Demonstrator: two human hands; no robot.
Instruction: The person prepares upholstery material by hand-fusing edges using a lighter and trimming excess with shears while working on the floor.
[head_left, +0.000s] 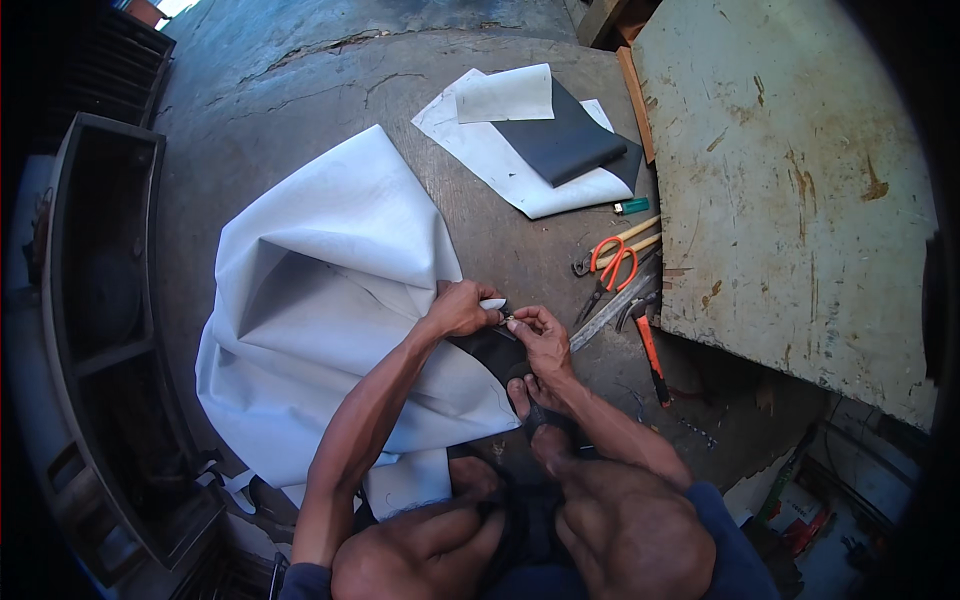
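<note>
A large sheet of white-backed, dark-faced material (330,220) lies bunched on the floor in front of me. My left hand (464,308) is closed on its right edge, where a dark part of the sheet shows. Right beside it, my right hand (542,340) pinches with thumb and forefinger close to the left fingertips. Something small and pale sits between the fingertips, too small to name. The sheet's near right corner reaches my sandalled foot (540,400), just below the right hand.
Folded white and black material (560,140) lies ahead to the right, near a green lighter (631,206). Orange-handled scissors (612,265) and an orange-handled hammer (650,350) lie beside a worn wooden panel (790,190). A dark open-fronted cabinet (110,350) stands on the left.
</note>
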